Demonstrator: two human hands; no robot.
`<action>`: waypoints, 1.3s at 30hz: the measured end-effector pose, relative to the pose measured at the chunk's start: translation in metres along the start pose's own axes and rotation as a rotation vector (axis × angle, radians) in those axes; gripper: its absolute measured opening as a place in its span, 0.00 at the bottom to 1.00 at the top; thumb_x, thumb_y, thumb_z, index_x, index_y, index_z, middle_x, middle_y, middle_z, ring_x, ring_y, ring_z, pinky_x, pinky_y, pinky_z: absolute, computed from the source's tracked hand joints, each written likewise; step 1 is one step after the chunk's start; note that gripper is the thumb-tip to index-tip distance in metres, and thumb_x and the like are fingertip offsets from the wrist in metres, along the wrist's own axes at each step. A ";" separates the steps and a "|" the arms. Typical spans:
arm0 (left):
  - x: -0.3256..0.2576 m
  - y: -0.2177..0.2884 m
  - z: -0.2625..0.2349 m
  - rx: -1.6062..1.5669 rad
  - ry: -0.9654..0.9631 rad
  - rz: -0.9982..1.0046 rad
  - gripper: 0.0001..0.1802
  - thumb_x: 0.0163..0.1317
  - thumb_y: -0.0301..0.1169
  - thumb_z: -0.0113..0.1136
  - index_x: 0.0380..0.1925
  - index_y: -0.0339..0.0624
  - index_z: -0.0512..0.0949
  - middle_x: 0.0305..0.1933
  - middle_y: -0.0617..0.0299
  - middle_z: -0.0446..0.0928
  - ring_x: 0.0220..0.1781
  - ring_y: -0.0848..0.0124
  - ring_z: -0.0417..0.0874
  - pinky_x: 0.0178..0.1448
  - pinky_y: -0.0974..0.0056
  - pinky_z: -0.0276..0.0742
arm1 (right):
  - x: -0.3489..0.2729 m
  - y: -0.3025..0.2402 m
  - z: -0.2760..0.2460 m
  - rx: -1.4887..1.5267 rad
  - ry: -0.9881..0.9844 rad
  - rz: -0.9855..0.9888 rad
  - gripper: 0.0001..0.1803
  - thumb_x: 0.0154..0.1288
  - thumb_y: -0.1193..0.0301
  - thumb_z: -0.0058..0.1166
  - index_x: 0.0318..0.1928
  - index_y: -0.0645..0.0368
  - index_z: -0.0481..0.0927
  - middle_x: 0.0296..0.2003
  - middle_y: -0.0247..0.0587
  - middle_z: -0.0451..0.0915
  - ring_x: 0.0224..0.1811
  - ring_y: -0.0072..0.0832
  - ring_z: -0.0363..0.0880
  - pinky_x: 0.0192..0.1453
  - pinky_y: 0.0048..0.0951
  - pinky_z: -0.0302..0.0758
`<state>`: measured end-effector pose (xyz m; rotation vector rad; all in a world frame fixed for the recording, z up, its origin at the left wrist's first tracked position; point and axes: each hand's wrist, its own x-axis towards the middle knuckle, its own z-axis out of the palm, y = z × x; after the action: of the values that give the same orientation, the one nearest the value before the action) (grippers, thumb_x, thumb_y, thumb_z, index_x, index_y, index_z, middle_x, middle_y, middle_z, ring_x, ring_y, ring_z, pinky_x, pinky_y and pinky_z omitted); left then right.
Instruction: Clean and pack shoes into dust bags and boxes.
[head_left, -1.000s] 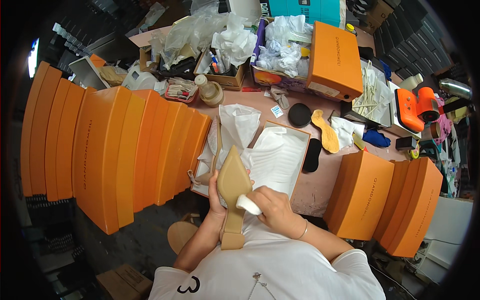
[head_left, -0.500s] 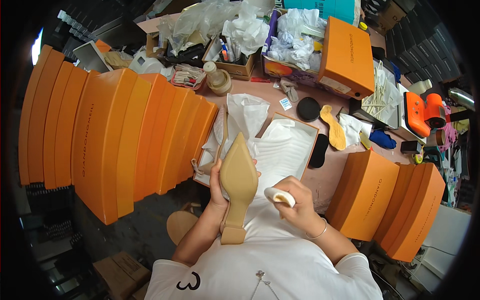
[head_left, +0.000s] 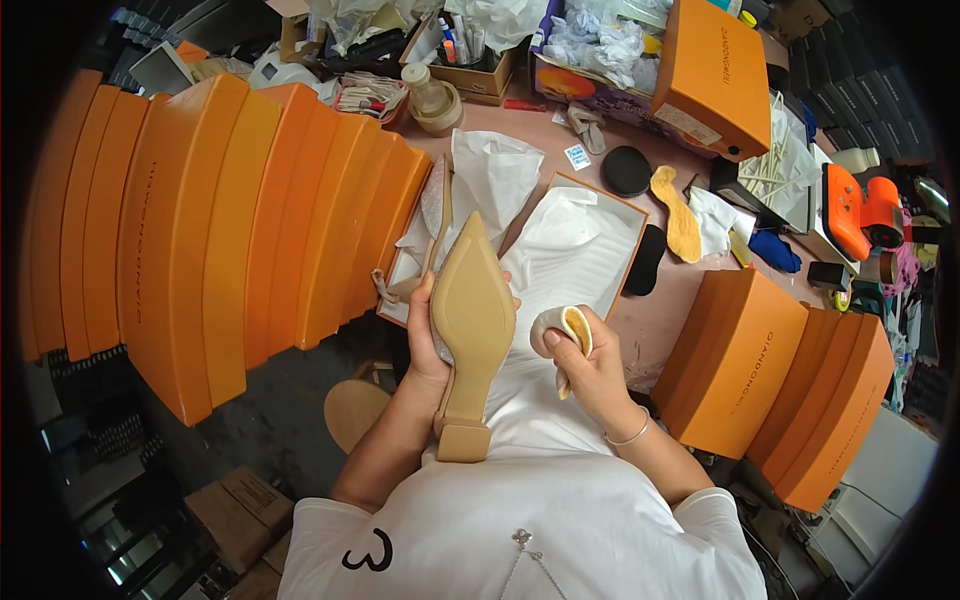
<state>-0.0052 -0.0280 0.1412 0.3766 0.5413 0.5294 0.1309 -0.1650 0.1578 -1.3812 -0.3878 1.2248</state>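
My left hand (head_left: pixel 424 338) is closed around a beige pointed-toe heeled shoe (head_left: pixel 472 310), its sole turned up and its toe pointing away from me. The block heel hangs near my shirt. To its right, a folded white cloth pad (head_left: pixel 550 326) with a yellowish inner side is gripped in my right hand (head_left: pixel 597 372), apart from the shoe. Beyond my hands lies an open shoe box (head_left: pixel 628 262) lined with white tissue paper (head_left: pixel 496 165). Another slingback shoe (head_left: pixel 437 205) rests at the box's left side, partly hidden.
Orange shoe boxes (head_left: pixel 185 250) stand in a long row at left, with more orange boxes (head_left: pixel 735 360) at right. Across the pink table are a black round tin (head_left: pixel 626 171), a yellow fuzzy pad (head_left: pixel 678 215), a glue bottle (head_left: pixel 430 95) and an orange heat gun (head_left: pixel 880 212).
My right hand has turned the cloth pad so its yellowish side shows more. My left hand keeps hold of the shoe. The whole view has shifted slightly.
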 end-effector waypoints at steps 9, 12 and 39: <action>0.002 -0.002 -0.001 -0.039 -0.061 0.025 0.36 0.68 0.56 0.32 0.61 0.37 0.67 0.57 0.45 0.74 0.51 0.61 0.80 0.53 0.60 0.78 | 0.019 -0.016 0.013 0.081 -0.085 0.057 0.13 0.63 0.73 0.57 0.45 0.61 0.70 0.29 0.29 0.73 0.21 0.11 0.68 0.20 0.17 0.68; 0.002 0.000 0.008 0.050 0.088 0.020 0.38 0.69 0.58 0.29 0.60 0.37 0.67 0.54 0.46 0.75 0.47 0.65 0.81 0.46 0.63 0.80 | 0.022 -0.009 0.015 0.120 -0.087 0.034 0.12 0.63 0.75 0.56 0.45 0.61 0.70 0.30 0.30 0.74 0.21 0.12 0.69 0.20 0.17 0.68; 0.000 0.001 0.012 0.268 0.094 0.040 0.39 0.67 0.59 0.27 0.58 0.36 0.69 0.52 0.46 0.76 0.44 0.65 0.81 0.48 0.63 0.78 | 0.021 -0.023 0.018 0.168 -0.109 0.141 0.15 0.56 0.79 0.52 0.45 0.62 0.68 0.33 0.36 0.74 0.23 0.17 0.74 0.25 0.20 0.75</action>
<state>0.0019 -0.0297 0.1512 0.6210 0.6993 0.5158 0.1340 -0.1329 0.1732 -1.2170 -0.2596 1.4199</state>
